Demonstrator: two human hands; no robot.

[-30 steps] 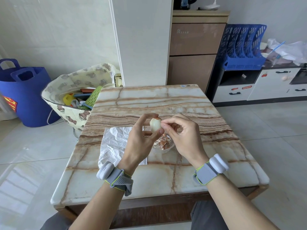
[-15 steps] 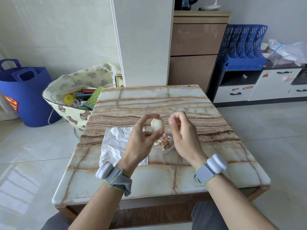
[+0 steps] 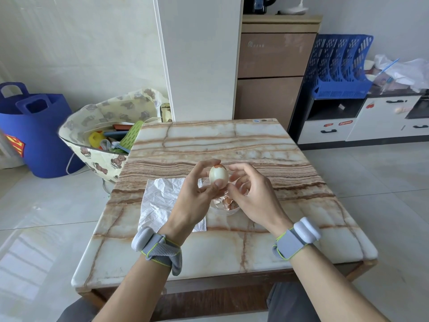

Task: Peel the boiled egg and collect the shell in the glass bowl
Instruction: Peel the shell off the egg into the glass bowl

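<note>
My left hand (image 3: 197, 196) pinches a boiled egg (image 3: 217, 174) upright between thumb and fingertips, above the table. The egg is mostly white and bare, with a small patch of brown shell at its top. My right hand (image 3: 251, 197) is just to the egg's right, fingers loosely curled and holding nothing that I can see. Below and between the hands stands the glass bowl (image 3: 224, 209), partly hidden, with brown shell pieces (image 3: 227, 202) in it.
A crumpled white paper (image 3: 162, 201) lies on the marble table (image 3: 232, 140) left of the bowl. A bear-print bag of toys (image 3: 109, 131) and a blue tub (image 3: 34, 129) stand on the floor at the left. Cabinets line the back wall.
My right hand has drawn back from the egg's top and lowered beside it, its fingers loosened. The left hand has kept the egg in place, turning it slightly.
</note>
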